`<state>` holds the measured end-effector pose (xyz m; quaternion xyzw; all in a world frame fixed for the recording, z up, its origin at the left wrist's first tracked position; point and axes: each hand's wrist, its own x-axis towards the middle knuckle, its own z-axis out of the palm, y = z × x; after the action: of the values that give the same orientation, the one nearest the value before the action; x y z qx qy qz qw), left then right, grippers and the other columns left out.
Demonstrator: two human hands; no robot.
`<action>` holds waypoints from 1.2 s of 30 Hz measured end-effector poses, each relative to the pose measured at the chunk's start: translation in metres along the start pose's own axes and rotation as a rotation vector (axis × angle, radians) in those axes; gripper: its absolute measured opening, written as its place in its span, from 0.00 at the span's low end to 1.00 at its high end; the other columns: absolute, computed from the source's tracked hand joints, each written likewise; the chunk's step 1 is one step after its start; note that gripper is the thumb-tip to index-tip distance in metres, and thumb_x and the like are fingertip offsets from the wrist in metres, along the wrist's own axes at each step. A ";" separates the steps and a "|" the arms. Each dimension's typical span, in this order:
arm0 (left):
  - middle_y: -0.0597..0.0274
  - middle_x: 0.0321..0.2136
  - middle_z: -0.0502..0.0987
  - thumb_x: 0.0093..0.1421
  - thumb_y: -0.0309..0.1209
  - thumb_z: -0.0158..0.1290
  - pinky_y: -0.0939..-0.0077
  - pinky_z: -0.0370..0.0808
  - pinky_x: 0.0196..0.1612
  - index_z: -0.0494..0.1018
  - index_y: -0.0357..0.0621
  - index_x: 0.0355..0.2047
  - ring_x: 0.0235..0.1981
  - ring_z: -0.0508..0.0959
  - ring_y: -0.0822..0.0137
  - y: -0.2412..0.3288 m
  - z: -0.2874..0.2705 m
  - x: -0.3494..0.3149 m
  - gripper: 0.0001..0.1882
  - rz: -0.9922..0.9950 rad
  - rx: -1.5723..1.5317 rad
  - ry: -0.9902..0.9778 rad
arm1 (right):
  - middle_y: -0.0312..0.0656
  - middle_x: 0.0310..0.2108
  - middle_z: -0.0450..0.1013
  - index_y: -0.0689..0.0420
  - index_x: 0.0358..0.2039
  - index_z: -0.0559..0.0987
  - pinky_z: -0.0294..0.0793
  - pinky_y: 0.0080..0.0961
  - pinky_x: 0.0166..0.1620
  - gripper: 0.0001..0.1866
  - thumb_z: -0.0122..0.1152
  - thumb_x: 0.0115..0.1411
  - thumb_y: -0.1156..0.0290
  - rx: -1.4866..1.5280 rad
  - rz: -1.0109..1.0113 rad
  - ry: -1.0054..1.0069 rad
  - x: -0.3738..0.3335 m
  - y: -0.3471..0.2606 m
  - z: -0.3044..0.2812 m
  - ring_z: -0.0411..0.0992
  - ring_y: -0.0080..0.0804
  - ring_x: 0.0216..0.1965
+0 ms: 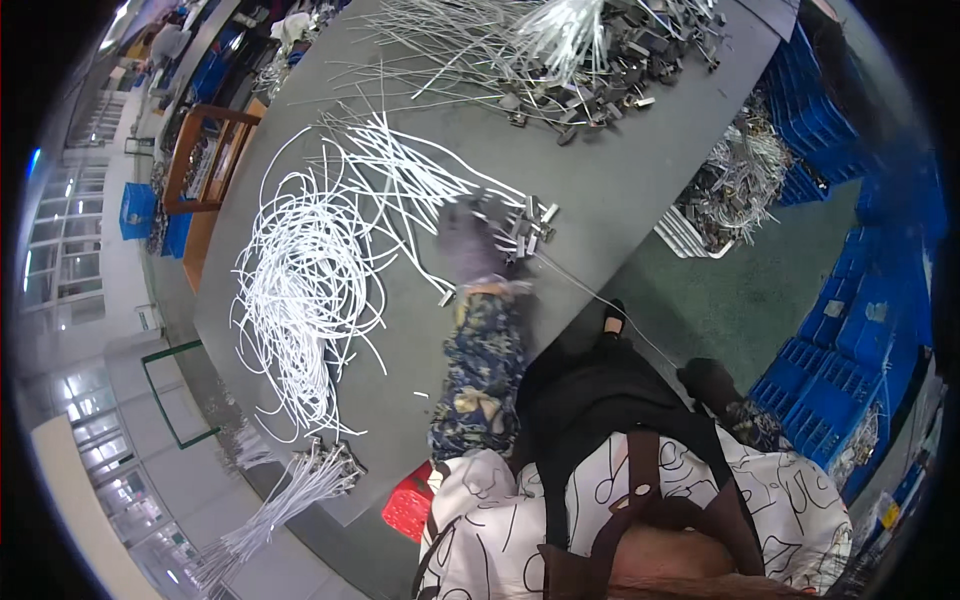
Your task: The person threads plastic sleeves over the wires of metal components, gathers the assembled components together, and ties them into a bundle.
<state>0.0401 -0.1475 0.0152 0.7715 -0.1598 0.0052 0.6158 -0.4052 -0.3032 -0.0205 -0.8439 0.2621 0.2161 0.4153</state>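
On one grey table [600, 205], one white cable bundle [425, 178] lay under our curled left fingers [482, 215] at its metal ends [541, 224], beside one coil [302, 265]; their grip, and our right fingers' [704, 378], we couldn't tell.

Our gloved left hand [470, 240] lay forward, forearm [480, 370] outstretched; our gloved right hand [708, 384] was out to the right.

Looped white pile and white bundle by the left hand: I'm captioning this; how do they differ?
The looped white pile lies in rounded tangles; the white bundle runs in straighter strands. The left hand covers part of the bundle but none of the pile. Both are white and lie on the grey table.
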 end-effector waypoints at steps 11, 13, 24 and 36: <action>0.41 0.36 0.73 0.64 0.31 0.47 0.51 0.80 0.38 0.61 0.36 0.41 0.36 0.78 0.46 0.084 -0.032 0.036 0.12 -0.522 -0.742 0.249 | 0.38 0.16 0.70 0.59 0.21 0.77 0.66 0.27 0.26 0.16 0.61 0.52 0.58 0.501 0.204 0.041 -0.028 -0.022 -0.039 0.68 0.25 0.20; 0.40 0.37 0.73 0.64 0.31 0.46 0.50 0.80 0.39 0.61 0.36 0.42 0.37 0.78 0.45 0.077 -0.032 0.035 0.12 -0.531 -0.788 0.287 | 0.38 0.16 0.70 0.59 0.21 0.77 0.66 0.27 0.26 0.15 0.61 0.52 0.59 0.480 0.230 0.033 -0.031 -0.025 -0.044 0.68 0.24 0.20; 0.41 0.34 0.71 0.62 0.30 0.44 0.52 0.81 0.31 0.59 0.34 0.47 0.29 0.76 0.47 0.065 -0.044 0.020 0.15 -0.562 -0.716 0.314 | 0.37 0.16 0.70 0.60 0.21 0.76 0.66 0.25 0.24 0.12 0.61 0.53 0.64 0.528 0.175 -0.151 -0.030 -0.013 -0.044 0.68 0.24 0.19; 0.40 0.35 0.70 0.62 0.28 0.46 0.44 0.79 0.35 0.60 0.35 0.44 0.33 0.75 0.43 0.040 -0.035 -0.024 0.13 -0.680 -0.753 0.402 | 0.36 0.14 0.69 0.59 0.19 0.75 0.64 0.23 0.20 0.11 0.61 0.51 0.66 0.580 0.084 -0.138 -0.021 0.022 -0.038 0.67 0.23 0.15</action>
<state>0.0140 -0.1159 0.0572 0.4898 0.2285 -0.1044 0.8349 -0.4295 -0.3405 -0.0001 -0.6616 0.3190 0.2059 0.6466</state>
